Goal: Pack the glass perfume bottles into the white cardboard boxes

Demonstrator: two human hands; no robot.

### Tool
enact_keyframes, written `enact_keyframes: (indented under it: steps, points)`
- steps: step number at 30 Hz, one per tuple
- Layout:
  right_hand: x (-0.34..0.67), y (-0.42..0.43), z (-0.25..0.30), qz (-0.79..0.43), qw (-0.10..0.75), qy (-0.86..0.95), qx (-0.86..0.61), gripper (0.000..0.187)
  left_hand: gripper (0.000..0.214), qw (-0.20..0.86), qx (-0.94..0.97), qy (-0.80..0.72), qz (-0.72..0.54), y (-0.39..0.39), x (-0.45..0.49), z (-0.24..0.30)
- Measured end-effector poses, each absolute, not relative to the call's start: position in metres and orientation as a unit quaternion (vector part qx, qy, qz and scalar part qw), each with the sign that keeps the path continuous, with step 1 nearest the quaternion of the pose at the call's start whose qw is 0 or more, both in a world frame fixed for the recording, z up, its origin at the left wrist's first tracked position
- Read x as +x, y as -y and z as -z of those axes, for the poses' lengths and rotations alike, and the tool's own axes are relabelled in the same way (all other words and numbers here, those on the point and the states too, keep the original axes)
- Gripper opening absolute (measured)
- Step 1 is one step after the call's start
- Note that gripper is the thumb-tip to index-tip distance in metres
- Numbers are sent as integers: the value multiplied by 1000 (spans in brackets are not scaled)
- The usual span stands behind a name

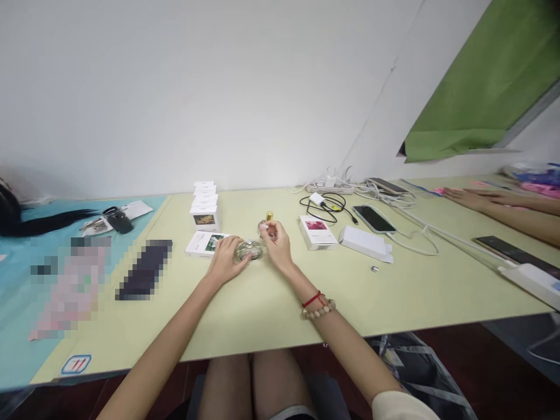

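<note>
My left hand is curled around a round clear glass bottle that rests on the pale green table. My right hand is closed in a pinch just right of the bottle, holding a small piece I cannot make out near its top. A small gold-capped bottle stands just behind my right hand. A flat white box with a flower picture lies left of my left hand. My right wrist wears a red string and a bead bracelet.
A stack of small white boxes stands behind the hands. A pink-pictured box, a white carton, a phone, a power strip with cables and a small silver cap lie to the right. Another person's arms rest at far right.
</note>
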State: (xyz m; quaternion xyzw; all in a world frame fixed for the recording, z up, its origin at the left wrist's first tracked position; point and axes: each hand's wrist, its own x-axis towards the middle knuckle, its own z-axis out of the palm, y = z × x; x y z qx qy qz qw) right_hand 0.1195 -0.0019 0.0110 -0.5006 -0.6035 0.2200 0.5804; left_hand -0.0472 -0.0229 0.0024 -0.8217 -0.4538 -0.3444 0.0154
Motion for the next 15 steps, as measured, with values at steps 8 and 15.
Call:
enact_keyframes:
  steps: [8, 15]
  points:
    - [162, -8, -29, -51, 645, 485, -588, 36, 24, 19, -824, 450, 343, 23, -50, -2]
    - [207, 5, -4, -171, 461, 651, -579, 27, 23, 23, -834, 438, 336, 18, -51, 0]
